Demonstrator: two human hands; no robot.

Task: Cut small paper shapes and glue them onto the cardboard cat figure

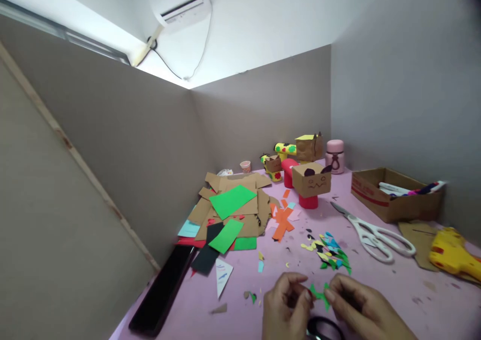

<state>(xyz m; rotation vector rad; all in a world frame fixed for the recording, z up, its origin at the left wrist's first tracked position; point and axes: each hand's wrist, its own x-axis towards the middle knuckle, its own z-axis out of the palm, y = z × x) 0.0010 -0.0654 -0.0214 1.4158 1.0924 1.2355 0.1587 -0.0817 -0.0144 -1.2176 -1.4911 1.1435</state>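
A small green paper cutout (319,295) with pointed ends is stretched between my two hands, low in the head view. My left hand (286,302) pinches its left end between thumb and finger. The opposite end is pinched by my right hand (358,300). Just below the cutout lie scissors with a black handle loop (326,325), mostly hidden under my hands and the frame's bottom edge. Beyond my hands is a pile of small yellow, blue, black and green paper cutouts (330,252).
White-handled scissors (376,234), a yellow glue gun (454,255) and a cardboard box of pens (391,194) are right. Left are a black phone (163,290), cardboard pieces (240,219) and green sheets (233,202). A cardboard cat-faced figure (311,179) and pink flask (335,157) stand behind.
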